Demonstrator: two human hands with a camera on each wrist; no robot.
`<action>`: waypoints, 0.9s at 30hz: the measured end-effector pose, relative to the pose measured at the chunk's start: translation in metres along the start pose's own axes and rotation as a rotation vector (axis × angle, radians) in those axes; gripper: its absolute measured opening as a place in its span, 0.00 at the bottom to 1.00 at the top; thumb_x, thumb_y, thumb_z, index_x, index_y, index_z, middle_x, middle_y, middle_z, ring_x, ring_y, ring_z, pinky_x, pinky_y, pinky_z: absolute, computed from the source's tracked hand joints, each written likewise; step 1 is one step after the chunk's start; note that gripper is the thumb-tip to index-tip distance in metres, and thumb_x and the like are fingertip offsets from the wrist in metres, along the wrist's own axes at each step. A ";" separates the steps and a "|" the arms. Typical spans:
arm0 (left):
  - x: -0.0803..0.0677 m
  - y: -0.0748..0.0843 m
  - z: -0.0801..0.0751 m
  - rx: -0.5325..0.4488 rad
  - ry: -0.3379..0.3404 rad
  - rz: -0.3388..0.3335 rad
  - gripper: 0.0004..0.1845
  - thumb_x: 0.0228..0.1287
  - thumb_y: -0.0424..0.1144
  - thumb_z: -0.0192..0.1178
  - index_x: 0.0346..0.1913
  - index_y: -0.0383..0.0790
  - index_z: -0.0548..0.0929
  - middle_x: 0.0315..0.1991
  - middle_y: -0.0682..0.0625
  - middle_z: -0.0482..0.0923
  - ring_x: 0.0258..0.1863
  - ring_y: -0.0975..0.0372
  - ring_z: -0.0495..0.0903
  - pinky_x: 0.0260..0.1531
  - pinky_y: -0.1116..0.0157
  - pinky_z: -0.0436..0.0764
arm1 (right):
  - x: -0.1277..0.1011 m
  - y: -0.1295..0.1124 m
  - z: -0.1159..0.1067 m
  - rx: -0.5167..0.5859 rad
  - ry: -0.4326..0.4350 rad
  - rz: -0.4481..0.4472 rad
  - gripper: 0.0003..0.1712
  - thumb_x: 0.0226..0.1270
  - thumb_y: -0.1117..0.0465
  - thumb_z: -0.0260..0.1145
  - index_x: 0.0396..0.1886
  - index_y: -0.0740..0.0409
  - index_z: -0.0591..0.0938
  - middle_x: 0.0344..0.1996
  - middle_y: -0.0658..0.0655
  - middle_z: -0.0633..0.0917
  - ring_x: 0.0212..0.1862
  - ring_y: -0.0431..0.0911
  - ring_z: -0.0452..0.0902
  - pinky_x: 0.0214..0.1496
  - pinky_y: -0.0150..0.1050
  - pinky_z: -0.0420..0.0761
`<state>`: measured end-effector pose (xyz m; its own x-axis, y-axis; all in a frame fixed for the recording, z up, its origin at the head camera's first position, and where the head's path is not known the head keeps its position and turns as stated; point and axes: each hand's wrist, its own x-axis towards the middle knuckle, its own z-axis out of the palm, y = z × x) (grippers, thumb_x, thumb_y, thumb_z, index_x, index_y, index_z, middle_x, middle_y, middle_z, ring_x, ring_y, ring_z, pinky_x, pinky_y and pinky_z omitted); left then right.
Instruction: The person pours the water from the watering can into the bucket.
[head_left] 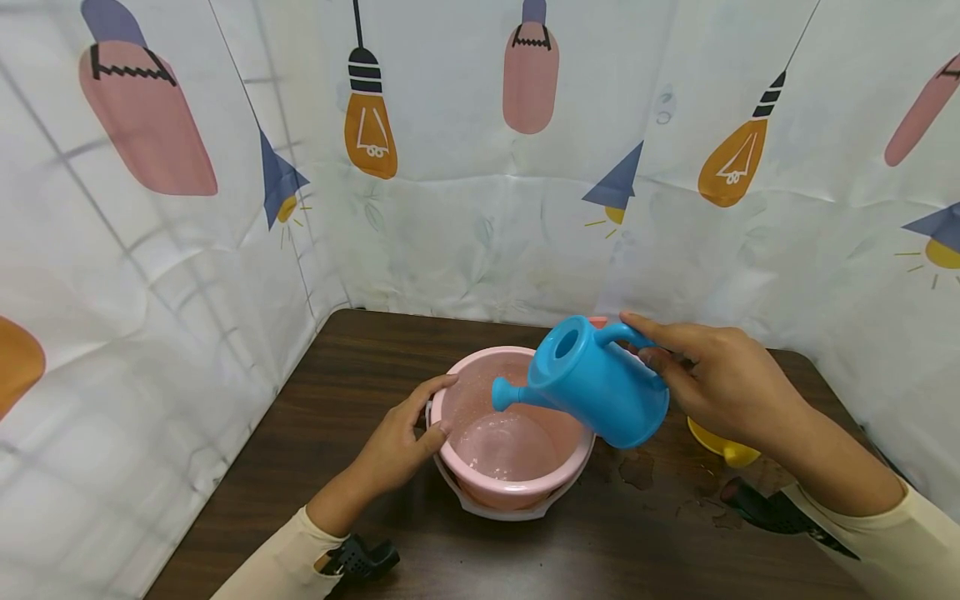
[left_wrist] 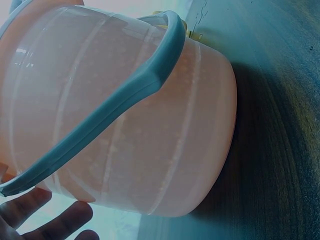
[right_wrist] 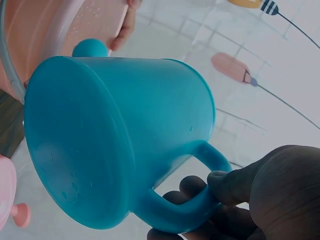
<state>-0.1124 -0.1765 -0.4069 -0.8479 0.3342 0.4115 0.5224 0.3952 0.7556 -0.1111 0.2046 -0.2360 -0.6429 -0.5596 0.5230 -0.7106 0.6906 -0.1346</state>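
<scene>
Right hand tilts blue watering can over pink bucket

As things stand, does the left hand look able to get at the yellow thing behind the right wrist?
Probably not directly. The left hand rests on the pink bucket rim, and the bucket, the blue watering can and the right hand all sit between it and the yellow thing.

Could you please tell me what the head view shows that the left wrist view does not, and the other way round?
Only the head view shows the right hand holding the blue watering can tilted over the bucket, and a yellow object. Only the left wrist view shows the bucket's outer wall with its pale handle lying across it. Both show the pink bucket, left hand and table.
</scene>
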 end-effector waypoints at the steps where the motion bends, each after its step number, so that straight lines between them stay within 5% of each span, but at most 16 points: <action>1: 0.000 0.000 0.000 0.000 0.000 -0.001 0.31 0.69 0.47 0.57 0.74 0.50 0.69 0.59 0.43 0.78 0.42 0.60 0.84 0.42 0.58 0.82 | 0.000 0.000 0.000 0.000 -0.001 0.001 0.32 0.62 0.71 0.73 0.68 0.59 0.79 0.42 0.56 0.89 0.21 0.34 0.62 0.21 0.34 0.64; 27: -0.001 0.003 -0.002 0.004 -0.010 -0.004 0.31 0.69 0.45 0.57 0.74 0.50 0.68 0.59 0.44 0.78 0.44 0.60 0.83 0.43 0.59 0.82 | 0.006 -0.005 0.002 -0.013 0.000 -0.004 0.33 0.61 0.72 0.73 0.68 0.57 0.80 0.47 0.58 0.89 0.27 0.39 0.74 0.22 0.35 0.67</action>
<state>-0.1106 -0.1771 -0.4043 -0.8489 0.3412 0.4036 0.5196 0.3998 0.7551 -0.1116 0.1972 -0.2335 -0.6403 -0.5624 0.5232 -0.7094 0.6942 -0.1219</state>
